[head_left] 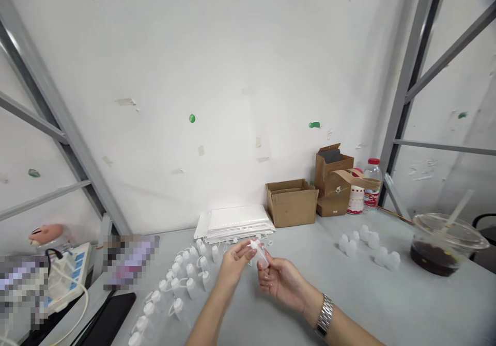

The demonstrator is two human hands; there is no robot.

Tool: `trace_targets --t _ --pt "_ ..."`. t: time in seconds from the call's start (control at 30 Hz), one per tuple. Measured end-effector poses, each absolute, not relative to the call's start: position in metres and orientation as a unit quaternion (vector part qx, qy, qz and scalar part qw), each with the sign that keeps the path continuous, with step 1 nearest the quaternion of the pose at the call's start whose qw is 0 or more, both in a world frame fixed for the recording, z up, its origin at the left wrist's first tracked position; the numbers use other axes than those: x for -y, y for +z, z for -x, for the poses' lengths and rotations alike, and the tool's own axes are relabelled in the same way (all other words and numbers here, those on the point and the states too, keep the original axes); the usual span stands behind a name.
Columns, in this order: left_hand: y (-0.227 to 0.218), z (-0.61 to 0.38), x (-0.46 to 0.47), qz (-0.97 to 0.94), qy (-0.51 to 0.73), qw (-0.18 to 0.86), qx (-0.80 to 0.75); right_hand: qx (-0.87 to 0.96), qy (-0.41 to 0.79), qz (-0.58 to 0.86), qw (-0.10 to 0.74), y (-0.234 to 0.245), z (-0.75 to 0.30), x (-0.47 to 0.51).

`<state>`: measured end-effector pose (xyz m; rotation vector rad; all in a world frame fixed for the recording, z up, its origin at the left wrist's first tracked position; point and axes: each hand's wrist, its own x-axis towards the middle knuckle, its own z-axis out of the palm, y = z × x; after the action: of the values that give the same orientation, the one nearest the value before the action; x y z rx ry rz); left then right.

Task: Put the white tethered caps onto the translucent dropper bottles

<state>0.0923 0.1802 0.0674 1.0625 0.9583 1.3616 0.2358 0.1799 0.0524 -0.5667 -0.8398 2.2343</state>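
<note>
Both my hands meet over the grey table (349,294) and hold one small translucent white plastic bottle (260,253). My left hand (232,263) pinches its cap end with thumb and fingertips. My right hand (281,281), with a metal watch on the wrist, grips the bottle's body from below. Just left of the hands stand rows of several similar small bottles with tethered caps (182,279).
A stack of white padded envelopes (236,222) lies behind the hands. Cardboard boxes (291,201), a paper bag (334,183) and a water bottle (372,183) stand at the wall. More small bottles (368,245) and a lidded drink cup (442,242) sit to the right. A power strip (67,273) lies left.
</note>
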Motion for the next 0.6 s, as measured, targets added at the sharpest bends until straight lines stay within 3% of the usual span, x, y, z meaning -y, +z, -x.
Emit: trace_targets --t 0.3,0.6 --pt "0.066 -0.086 -0.184 -0.483 0.552 0.496 -0.464 0.377 0.788 0.244 0.422 0.049 -0.241 -0.187" --pt "0.071 -0.085 -0.179 -0.513 0.557 0.466 -0.459 0.436 0.658 0.372 0.488 0.045 -0.232 -0.192"
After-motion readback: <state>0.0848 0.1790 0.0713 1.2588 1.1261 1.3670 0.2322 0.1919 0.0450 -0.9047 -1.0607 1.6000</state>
